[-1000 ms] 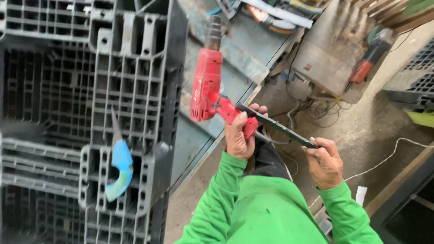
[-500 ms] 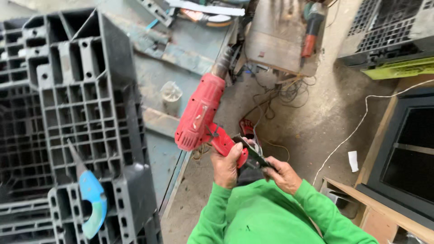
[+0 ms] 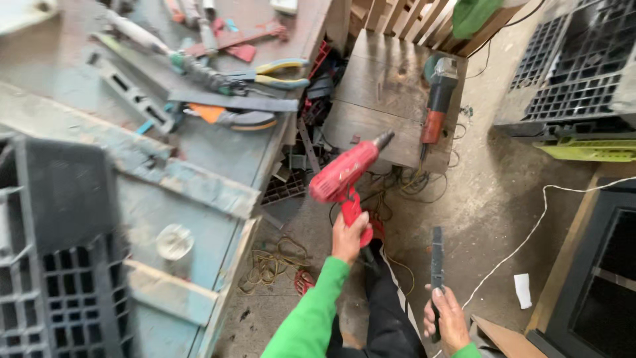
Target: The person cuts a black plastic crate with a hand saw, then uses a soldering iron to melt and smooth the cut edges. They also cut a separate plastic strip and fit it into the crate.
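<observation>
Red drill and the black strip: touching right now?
Apart. The head view shows the red drill raised in the left hand, while the black strip stands upright in the right hand, with bare floor visible between them.

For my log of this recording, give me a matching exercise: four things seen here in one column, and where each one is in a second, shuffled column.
Things:
1. red power drill
2. dark flat bar
3. angle grinder
4. yellow-handled pliers

Places:
A. lying on the low wooden block
B. in the right hand
C. on the workbench among other tools
D. in the left hand, nose pointing up and away

Pairs: 1-D, 2-B, 3-A, 4-C
</observation>
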